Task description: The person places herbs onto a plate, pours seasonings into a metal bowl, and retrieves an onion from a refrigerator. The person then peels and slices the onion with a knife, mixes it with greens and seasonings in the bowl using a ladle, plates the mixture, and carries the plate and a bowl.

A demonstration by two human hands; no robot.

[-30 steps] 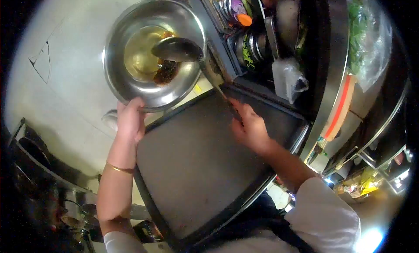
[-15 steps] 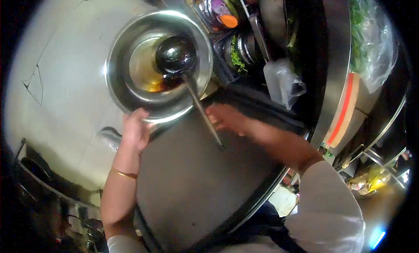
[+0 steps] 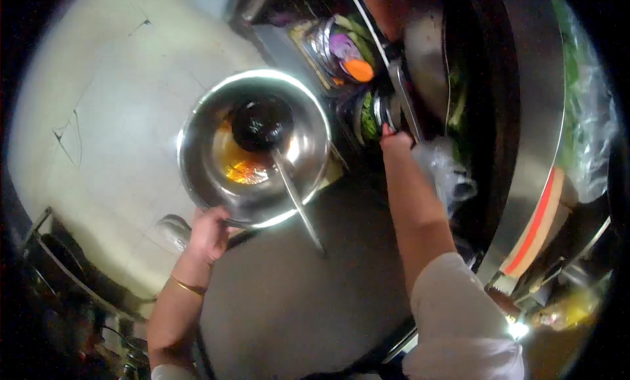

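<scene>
Two hands show in my head view. From where I watch, the left hand (image 3: 210,233) is at 8 o'clock, its fingers curled closed on the rim of a steel bowl (image 3: 195,186). That bowl sits at 10 o'clock from the middle of my view, and the grip is at the bowl's own 7 o'clock. A gold bracelet (image 3: 188,286) circles this wrist.

Inside the bowl I see a ladle (image 3: 262,125), its dark cup near 12 o'clock and its handle crossing the rim at 5 o'clock, with amber liquid (image 3: 246,172) shining toward 7.

The right hand (image 3: 398,142) is at 2 o'clock, its arm stretched forward to the side of a tub of chopped greens (image 3: 369,117). Its fingers are mostly hidden, so I cannot tell how far open they are or whether they hold anything. A container (image 3: 321,42) with purple onion (image 3: 344,46) and orange carrot (image 3: 359,70) stands near 1 o'clock, a clear plastic bag (image 3: 446,173) at 3, and the dark desk (image 3: 282,308) spreads at 6.
</scene>
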